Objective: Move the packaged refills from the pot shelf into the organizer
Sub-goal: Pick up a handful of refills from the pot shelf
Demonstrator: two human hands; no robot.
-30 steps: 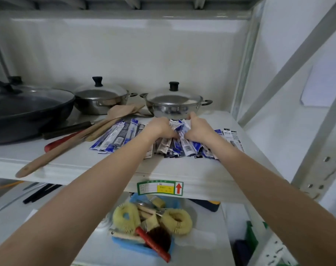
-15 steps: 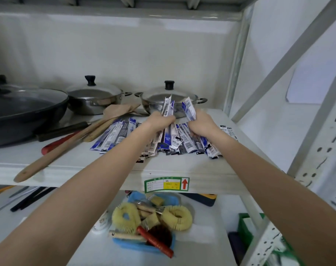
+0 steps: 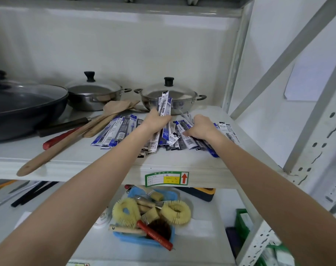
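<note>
Head view | My right hand (image 3: pixel 201 128) has let go of its packets and dropped back onto the refills (image 3: pixel 174 138) on the pot shelf (image 3: pixel 67 162), so gathering continues | left hand (image 3: pixel 157 120) closed around an upright bunch of packets (image 3: pixel 164 103) | right hand fingers curled, pressing the pile | organizer not visible

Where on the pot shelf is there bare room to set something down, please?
Bare: the front strip of the shelf ahead of the refill packets, and the back right corner beside the right pot. Crowded: the left, with pans and wooden spatula.
</note>
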